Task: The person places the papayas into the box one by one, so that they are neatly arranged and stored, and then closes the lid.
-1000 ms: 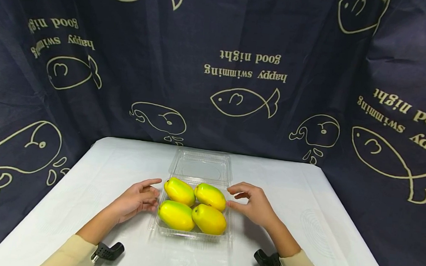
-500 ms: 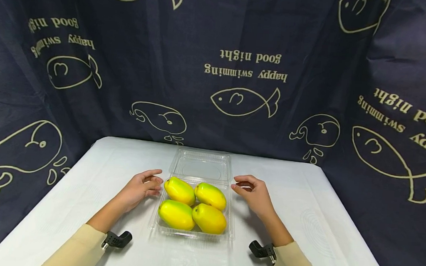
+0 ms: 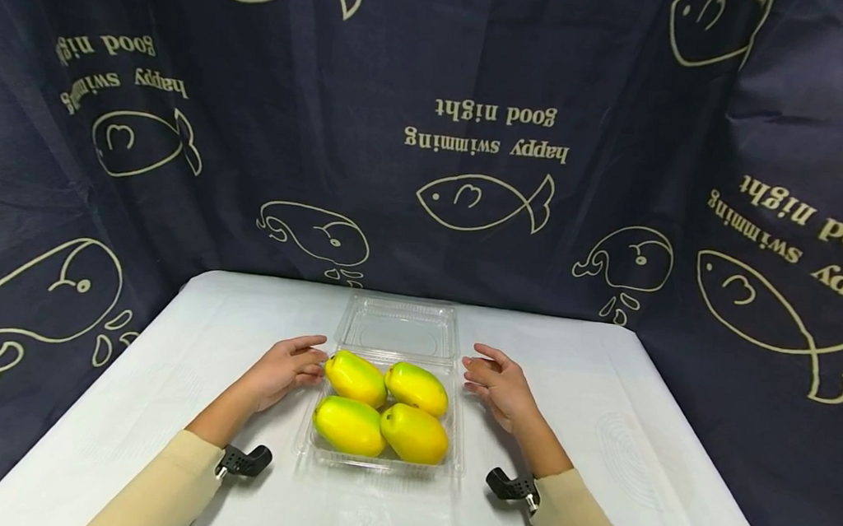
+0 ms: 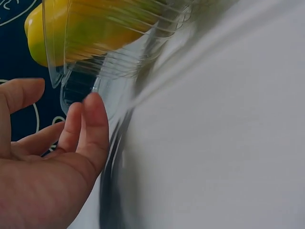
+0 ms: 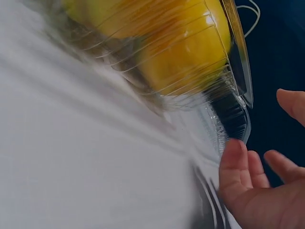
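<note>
Several yellow-green mangoes (image 3: pixel 414 433) lie in two rows inside a clear plastic clamshell box (image 3: pixel 455 455). Its see-through lid (image 3: pixel 397 327) is folded back flat on the far side. At the box's left side, near the hinge, my left hand (image 3: pixel 285 374) hovers with loosely bent fingers and holds nothing. My right hand (image 3: pixel 504 389) mirrors it on the right side, fingers relaxed and a small gap from the wall. In both wrist views the fingertips are close to the box's ribbed wall (image 4: pixel 109 62); whether the left ones touch it I cannot tell.
The box stands on a table (image 3: pixel 598 475) covered in a white cloth. Behind it hangs a dark blue curtain (image 3: pixel 314 122) with fish and whale drawings. A black wrist device (image 3: pixel 246 460) sits at each cuff.
My right hand has backed off the box's right edge and its fingers have spread. The left hand has shifted slightly away from me and to the right. Box and mangoes stay put.
</note>
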Tool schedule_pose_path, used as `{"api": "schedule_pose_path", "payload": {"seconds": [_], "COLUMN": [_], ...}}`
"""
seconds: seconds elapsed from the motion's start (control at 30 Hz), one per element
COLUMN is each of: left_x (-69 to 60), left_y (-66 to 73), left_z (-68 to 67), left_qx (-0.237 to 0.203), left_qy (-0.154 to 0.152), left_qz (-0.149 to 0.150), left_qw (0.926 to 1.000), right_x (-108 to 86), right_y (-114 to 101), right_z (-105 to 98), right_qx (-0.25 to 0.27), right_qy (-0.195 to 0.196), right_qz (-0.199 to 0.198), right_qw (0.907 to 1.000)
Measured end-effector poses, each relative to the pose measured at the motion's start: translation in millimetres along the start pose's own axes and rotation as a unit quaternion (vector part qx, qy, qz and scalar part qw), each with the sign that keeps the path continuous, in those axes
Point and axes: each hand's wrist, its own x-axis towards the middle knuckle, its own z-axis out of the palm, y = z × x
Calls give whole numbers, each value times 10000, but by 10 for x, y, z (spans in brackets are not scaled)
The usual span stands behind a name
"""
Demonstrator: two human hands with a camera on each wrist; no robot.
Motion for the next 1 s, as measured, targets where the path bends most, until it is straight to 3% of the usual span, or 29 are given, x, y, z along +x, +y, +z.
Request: {"api": "schedule_pose_path", "payload": {"seconds": [0.2, 0.33, 0.7, 1.0], "left_x": [22, 31, 48, 65], "left_y": [-13, -21, -20, -27], "left_z": [-31, -54, -73, -58], "left_qx": [-333, -545, -820, -722], "left_qy": [-179, -315, -555, -644], "left_qz": [-231, -363, -368, -282], "left_qw": [9990, 9974, 9944, 9949], "right_x": [26, 31, 82, 96], "right_y": [37, 54, 60, 47], "right_z": [9, 8, 8, 13], "right_qx": [406, 533, 946, 1029], "right_qy": [-370, -752, -1110, -1169], "right_qz": [598, 755, 752, 771], "right_qw": [9967, 9929, 9864, 9848]}}
